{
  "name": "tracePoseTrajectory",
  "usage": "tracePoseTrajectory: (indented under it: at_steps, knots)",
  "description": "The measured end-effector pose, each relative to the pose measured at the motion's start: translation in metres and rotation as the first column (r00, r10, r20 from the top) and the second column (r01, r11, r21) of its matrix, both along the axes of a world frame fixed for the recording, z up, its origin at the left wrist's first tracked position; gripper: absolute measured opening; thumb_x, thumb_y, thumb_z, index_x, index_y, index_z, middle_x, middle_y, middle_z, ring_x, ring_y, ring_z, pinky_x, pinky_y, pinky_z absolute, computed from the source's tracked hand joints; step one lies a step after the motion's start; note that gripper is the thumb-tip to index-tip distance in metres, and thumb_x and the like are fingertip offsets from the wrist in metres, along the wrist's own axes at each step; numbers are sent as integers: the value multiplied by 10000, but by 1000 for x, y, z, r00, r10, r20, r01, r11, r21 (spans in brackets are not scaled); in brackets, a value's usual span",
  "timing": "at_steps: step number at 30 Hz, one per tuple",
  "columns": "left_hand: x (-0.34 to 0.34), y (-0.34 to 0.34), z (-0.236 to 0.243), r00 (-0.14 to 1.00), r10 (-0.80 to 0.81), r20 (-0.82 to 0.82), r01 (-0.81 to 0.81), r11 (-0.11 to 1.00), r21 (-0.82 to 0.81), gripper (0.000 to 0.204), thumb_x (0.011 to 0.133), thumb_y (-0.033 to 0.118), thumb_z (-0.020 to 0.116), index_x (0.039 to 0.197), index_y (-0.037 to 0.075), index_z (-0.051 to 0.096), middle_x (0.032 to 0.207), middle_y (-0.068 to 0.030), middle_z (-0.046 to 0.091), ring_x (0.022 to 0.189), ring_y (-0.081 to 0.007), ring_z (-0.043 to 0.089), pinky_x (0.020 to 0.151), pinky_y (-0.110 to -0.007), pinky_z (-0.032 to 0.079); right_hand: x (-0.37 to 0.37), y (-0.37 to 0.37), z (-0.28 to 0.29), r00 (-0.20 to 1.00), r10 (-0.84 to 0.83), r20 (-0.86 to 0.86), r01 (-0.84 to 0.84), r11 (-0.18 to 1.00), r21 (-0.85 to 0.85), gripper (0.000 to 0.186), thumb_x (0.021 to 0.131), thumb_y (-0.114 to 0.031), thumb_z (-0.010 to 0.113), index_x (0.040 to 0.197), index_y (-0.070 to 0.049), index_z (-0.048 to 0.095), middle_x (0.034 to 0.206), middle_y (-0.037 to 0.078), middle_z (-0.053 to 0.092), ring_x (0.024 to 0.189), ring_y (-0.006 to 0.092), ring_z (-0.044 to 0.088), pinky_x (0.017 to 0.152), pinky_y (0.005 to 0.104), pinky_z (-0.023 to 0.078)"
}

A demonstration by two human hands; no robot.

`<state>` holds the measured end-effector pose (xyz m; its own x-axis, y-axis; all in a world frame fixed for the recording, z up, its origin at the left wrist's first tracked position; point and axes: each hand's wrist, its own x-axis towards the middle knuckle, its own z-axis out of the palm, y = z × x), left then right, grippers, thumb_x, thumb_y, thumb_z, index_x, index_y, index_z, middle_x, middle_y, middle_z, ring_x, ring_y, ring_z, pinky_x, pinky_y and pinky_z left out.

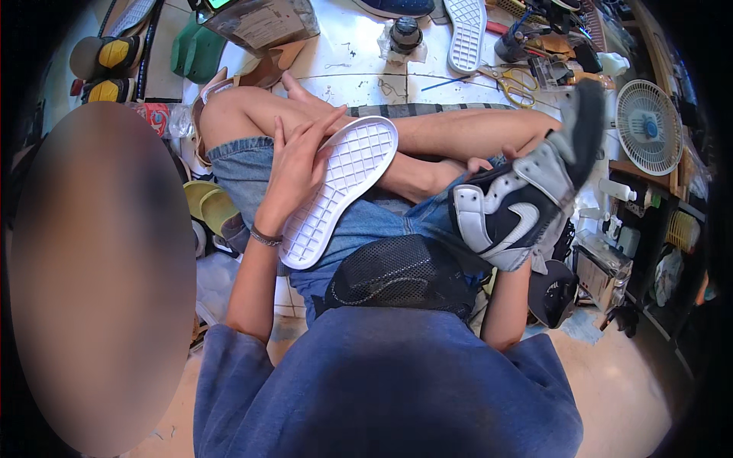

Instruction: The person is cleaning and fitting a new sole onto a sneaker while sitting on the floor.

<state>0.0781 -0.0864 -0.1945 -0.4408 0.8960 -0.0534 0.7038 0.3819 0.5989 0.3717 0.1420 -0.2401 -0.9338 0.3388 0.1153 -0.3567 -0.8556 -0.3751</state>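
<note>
In my left hand (296, 164) is a white rubber shoe sole (342, 187), its gridded inner face turned up. The thumb rests along its edge and the fingers stretch past the toe end. A black, grey and white high-top sneaker upper (519, 210) is tilted over my right thigh, its dark collar raised at the far right. My right hand (479, 163) grips it from behind; only some fingertips show, and the sneaker hides the rest. The sole and the sneaker are apart, with my lap between them.
Across the tiled floor lie another white sole (466, 38), yellow-handled scissors (516, 85), a dark jar (405, 35) and a metal tin (263, 23). Green clogs (197, 49) stand at the far left. A white fan (649, 127) is on the right, near a black cap (553, 294).
</note>
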Motion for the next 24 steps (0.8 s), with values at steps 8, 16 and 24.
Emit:
tracePoseTrajectory:
  at_steps: [8, 16, 24]
  knots:
    - [-3, -14, 1, 719, 96, 689, -445, 824, 350, 531, 970, -31, 511, 1481, 51, 394, 1289, -125, 585, 1160, -186, 603, 1102, -407, 395, 50, 40, 75, 355, -885, 301, 592, 462, 660, 1205, 722, -815, 638, 1563, -58, 223, 1550, 145, 348, 1404, 327, 381, 1183, 479, 304]
    - [-5, -18, 39, 599, 202, 775, -768, 420, 484, 636, 955, -87, 500, 1528, 42, 254, 1342, -196, 532, 1208, -235, 568, 1063, -353, 452, 134, 102, 127, 294, -910, 291, 267, 371, 890, 1111, 750, -621, 762, 1559, -62, 246, 1516, 154, 388, 1373, 319, 428, 1142, 455, 374]
    - [55, 6, 4, 327, 265, 907, -926, 282, 251, 902, 856, -168, 493, 1592, 166, 93, 1435, -213, 421, 1180, -237, 540, 990, -346, 475, 52, 61, 163, 285, -936, 206, -254, 134, 958, 720, 717, -44, 791, 1396, -55, 552, 912, 17, 627, 881, 96, 569, 868, 222, 415]
